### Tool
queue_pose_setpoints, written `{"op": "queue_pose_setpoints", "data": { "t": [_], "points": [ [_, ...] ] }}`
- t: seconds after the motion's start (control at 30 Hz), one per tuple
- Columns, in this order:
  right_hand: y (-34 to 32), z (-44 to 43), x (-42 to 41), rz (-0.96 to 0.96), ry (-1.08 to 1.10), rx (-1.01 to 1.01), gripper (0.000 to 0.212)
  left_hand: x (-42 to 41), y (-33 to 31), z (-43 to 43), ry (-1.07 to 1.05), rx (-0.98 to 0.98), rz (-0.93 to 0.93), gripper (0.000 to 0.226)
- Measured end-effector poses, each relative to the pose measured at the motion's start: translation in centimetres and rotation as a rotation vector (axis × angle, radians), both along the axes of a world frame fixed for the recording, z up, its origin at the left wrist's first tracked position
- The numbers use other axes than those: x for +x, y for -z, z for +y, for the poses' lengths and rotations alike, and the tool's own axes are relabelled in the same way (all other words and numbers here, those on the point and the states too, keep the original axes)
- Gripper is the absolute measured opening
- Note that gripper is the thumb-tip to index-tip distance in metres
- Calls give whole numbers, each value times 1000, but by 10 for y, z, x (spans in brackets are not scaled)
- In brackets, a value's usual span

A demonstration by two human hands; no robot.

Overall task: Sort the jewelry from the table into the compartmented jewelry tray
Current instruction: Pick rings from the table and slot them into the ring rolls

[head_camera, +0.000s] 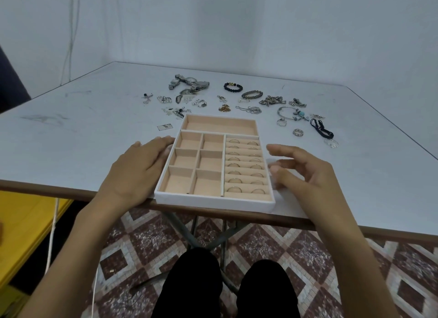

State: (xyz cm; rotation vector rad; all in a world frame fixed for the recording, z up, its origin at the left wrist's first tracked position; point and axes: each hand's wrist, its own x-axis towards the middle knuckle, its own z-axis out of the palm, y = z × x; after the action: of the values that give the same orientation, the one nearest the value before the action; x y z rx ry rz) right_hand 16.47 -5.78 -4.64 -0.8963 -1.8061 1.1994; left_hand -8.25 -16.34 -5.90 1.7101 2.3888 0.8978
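A white jewelry tray [214, 200] with peach lining sits at the table's near edge. Its ring rolls on the right hold several rings [234, 180]; the square compartments and the long far compartment are bare. My left hand [139, 166] lies flat on the table with straight fingers against the tray's left wall. My right hand [301, 170] hovers just right of the tray, fingers loosely spread and blurred, holding nothing. Beyond the tray lie watches [189, 82], a black bead bracelet [233, 87], a brown bead bracelet [252, 94], chains [251, 109], a bangle [288, 112], loose rings [298, 132] and earrings [166, 99].
The white table [83, 133] has a brown front edge, and the tray slightly overhangs it. A black cord band [321, 128] lies at the right. A yellow box [23, 230] stands on the floor to the left. My knees are under the table.
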Motion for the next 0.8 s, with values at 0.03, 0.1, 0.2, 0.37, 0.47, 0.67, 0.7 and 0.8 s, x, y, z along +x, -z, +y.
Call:
{"op": "queue_pose_setpoints", "data": {
  "t": [0.03,0.1,0.2,0.37,0.47,0.67,0.7,0.8],
  "points": [
    [1,2,-1,-9,13,-33,30,-1,1,0,-1,-9,12,60],
    [2,4,-3,-54,2,-57,32,-1,2,1,-8,-22,21,56],
    [1,4,-6,-63,-13,-73,32,-4,6,4,-9,-34,19,44],
    [3,8,-7,-9,6,-98,34,-8,7,14,57,-58,34,40],
    [4,10,-8,1,17,-102,34,-10,6,20,82,-64,39,40],
    [5,15,-8,20,28,-108,33,-11,4,28,124,-73,31,40],
    [6,16,-8,20,26,-107,33,-11,4,28,124,-74,30,40],
    [7,17,-8,28,17,-109,33,-12,6,27,126,-72,36,40]
  ]
}}
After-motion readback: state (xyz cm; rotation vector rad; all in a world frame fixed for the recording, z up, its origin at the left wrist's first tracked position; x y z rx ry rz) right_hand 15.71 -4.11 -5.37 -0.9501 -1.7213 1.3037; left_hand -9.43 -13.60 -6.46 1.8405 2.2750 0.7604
